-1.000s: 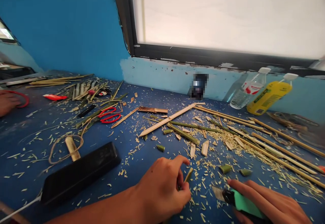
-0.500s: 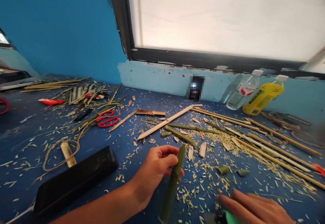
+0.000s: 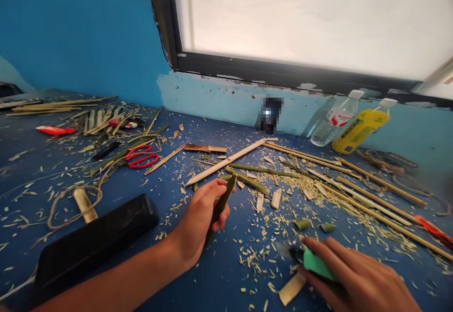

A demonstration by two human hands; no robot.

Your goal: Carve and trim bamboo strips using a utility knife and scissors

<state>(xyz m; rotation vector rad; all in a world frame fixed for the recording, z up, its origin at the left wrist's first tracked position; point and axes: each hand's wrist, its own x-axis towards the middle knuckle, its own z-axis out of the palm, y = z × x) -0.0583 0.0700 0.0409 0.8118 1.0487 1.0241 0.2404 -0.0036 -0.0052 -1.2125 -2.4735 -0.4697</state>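
In the head view my left hand [image 3: 203, 215] is closed round a green bamboo piece [image 3: 223, 198], which stands tilted with its narrow tip up. My right hand [image 3: 357, 274], lower right, grips a knife [image 3: 318, 262] with a green handle and a black collar. Its blade is blurred and points left, apart from the bamboo in my left hand. Just below the knife lies a pale bamboo piece [image 3: 292, 289], close to my right fingers. Pale shavings are strewn between the hands. Beyond my left hand rests a long pointed bamboo strip [image 3: 226, 162].
Red-handled scissors [image 3: 141, 156] and a long black case [image 3: 97, 241] lie to the left. Several bamboo sticks [image 3: 375, 194] stretch across the right. A clear bottle [image 3: 334, 121] and a yellow bottle [image 3: 363, 128] lean at the wall. Twine loops around a bamboo piece [image 3: 85, 206].
My left hand has moved up and left, turning the bamboo piece. My right hand with the knife has risen into fuller view. A pale bamboo piece now shows beneath it.
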